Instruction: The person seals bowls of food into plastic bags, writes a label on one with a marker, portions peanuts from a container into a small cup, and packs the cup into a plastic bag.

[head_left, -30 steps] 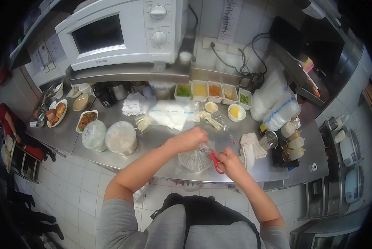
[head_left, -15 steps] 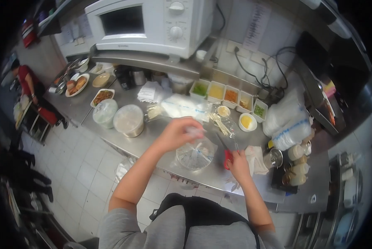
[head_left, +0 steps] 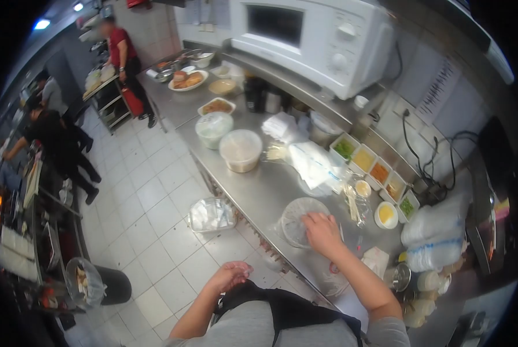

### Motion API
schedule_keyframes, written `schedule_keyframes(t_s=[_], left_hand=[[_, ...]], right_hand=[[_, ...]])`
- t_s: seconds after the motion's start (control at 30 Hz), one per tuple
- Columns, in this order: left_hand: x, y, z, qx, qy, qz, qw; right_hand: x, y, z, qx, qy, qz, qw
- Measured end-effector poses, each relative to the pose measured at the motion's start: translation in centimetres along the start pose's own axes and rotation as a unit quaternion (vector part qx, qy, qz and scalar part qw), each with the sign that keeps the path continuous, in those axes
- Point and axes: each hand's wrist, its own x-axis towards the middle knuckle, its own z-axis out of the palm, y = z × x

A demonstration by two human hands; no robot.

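A round clear container [head_left: 292, 236] covered with plastic film sits near the counter's front edge. My right hand [head_left: 323, 232] lies over its right side, fingers apart and touching the film. Away from the counter, above the floor and close to my body, is my left hand [head_left: 230, 276]. Its fingers are curled closed, and what they hold, if anything, is too small to make out. Behind the container are a stack of white plastic bags [head_left: 314, 165] and a bundle of thin wooden sticks [head_left: 351, 202]. A bowl of yellow food [head_left: 386, 215] stands to the right.
Tubs of chopped ingredients [head_left: 379, 172] line the wall below a microwave [head_left: 311, 40]. Two lidded tubs [head_left: 240, 151] stand to the left. A foil-covered tray [head_left: 212, 215] is beside the counter, low down. Co-workers [head_left: 53, 136] stand across the aisle, near a bin [head_left: 113, 284].
My right hand has let go of the red-handled scissors and moved left onto the film-covered container. My left hand has dropped from above the container towards my body. The view has turned left.
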Motion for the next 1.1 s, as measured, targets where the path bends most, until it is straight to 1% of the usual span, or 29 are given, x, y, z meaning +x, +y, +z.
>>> schedule_keyframes(t_s=[0.03,0.1,0.13,0.2,0.23,0.3,0.33,0.37,0.4,0.43,0.47,0.5,0.53,0.57,0.6,0.63,0.7,0.73,0.8,0.83,0.87,0.9,0.93,1.0,1.07,1.1], left_hand=[[-0.2,-0.2,-0.2,-0.007,0.006,0.009,1.0],[-0.4,-0.3,-0.4,-0.062,0.004,0.013,0.998],[-0.4,0.0,-0.3,-0.069,0.024,0.024,0.997],[0.2,0.4,-1.2,-0.084,0.024,0.032,0.996],[0.5,0.8,-1.7,-0.091,0.022,0.038,0.995],[1.4,1.7,-2.4,-0.088,0.017,0.035,0.995],[1.8,2.4,-3.0,-0.083,0.015,0.031,0.996],[2.5,2.8,-4.0,-0.069,0.003,0.02,0.997],[3.4,3.0,-5.3,-0.098,-0.041,-0.002,0.994],[4.3,3.6,-6.3,-0.122,-0.088,-0.033,0.988],[5.1,4.7,-7.0,-0.099,-0.145,-0.054,0.983],[5.9,6.2,-7.5,-0.075,-0.171,-0.085,0.979],[6.3,7.7,-8.1,-0.072,-0.154,-0.113,0.979],[6.4,8.7,-8.6,-0.072,-0.129,-0.137,0.98],[6.7,9.7,-8.3,-0.035,-0.068,-0.097,0.992],[7.5,10.9,-8.8,-0.025,-0.069,-0.118,0.99],[9.3,12.9,-10.3,0.143,-0.054,-0.113,0.982],[9.9,13.6,-10.7,0.159,-0.064,-0.111,0.979],[11.0,14.8,-10.5,0.191,-0.082,-0.123,0.97],[11.2,15.2,-10.1,0.21,-0.099,-0.13,0.964],[11.4,15.1,-10.0,0.219,-0.108,-0.134,0.96],[11.7,14.6,-9.6,0.226,-0.12,-0.136,0.957],[11.8,13.8,-9.3,0.229,-0.14,-0.153,0.951],[11.5,11.9,-8.6,0.243,-0.115,-0.177,0.947],[11.1,9.1,-8.2,0.248,-0.114,-0.192,0.943],[10.7,7.7,-7.8,0.249,-0.122,-0.193,0.941]], right_hand=[[0.7,0.0,0.1,0.001,-0.001,-0.013,1.0],[2.1,0.1,-0.2,-0.033,-0.038,-0.015,0.999],[2.6,0.3,-0.1,-0.034,-0.04,-0.022,0.998],[3.5,0.5,0.1,-0.034,-0.057,-0.048,0.997],[3.8,0.5,0.1,-0.036,-0.058,-0.048,0.997],[4.4,0.4,-0.2,-0.013,-0.1,-0.026,0.995],[4.9,0.2,-0.1,-0.015,-0.096,-0.013,0.995],[5.1,0.1,0.0,-0.013,-0.107,-0.003,0.994],[4.9,0.1,-0.1,-0.01,-0.116,0.018,0.993],[4.8,-0.1,-0.2,-0.012,-0.106,0.059,0.993],[5.0,-0.2,-0.4,-0.008,-0.122,0.073,0.99],[4.9,-0.2,-0.8,-0.003,-0.14,0.087,0.986],[4.6,-0.4,-1.2,-0.005,-0.135,0.129,0.982],[4.6,-0.6,-1.3,-0.01,-0.127,0.121,0.984],[4.6,-0.9,-1.2,-0.012,-0.123,0.105,0.987],[4.5,-1.0,-1.1,-0.002,-0.128,0.126,0.984],[4.1,-1.4,-1.0,-0.013,-0.047,0.152,0.987],[3.9,-1.8,-1.5,-0.005,-0.056,0.176,0.983],[2.7,-2.9,-2.7,0.023,0.051,0.221,0.974],[1.6,-3.6,-2.9,0.018,0.042,0.251,0.967],[0.4,-4.3,-3.1,0.136,0.053,0.319,0.936],[-1.2,-4.8,-3.7,0.249,0.072,0.379,0.889],[-3.9,-4.9,-2.4,0.298,0.052,0.407,0.862],[-9.6,-6.0,-0.2,0.407,-0.059,0.433,0.802],[-14.5,-7.8,2.1,0.476,-0.197,0.51,0.688],[-17.6,-8.4,4.2,0.431,-0.249,0.572,0.651]])
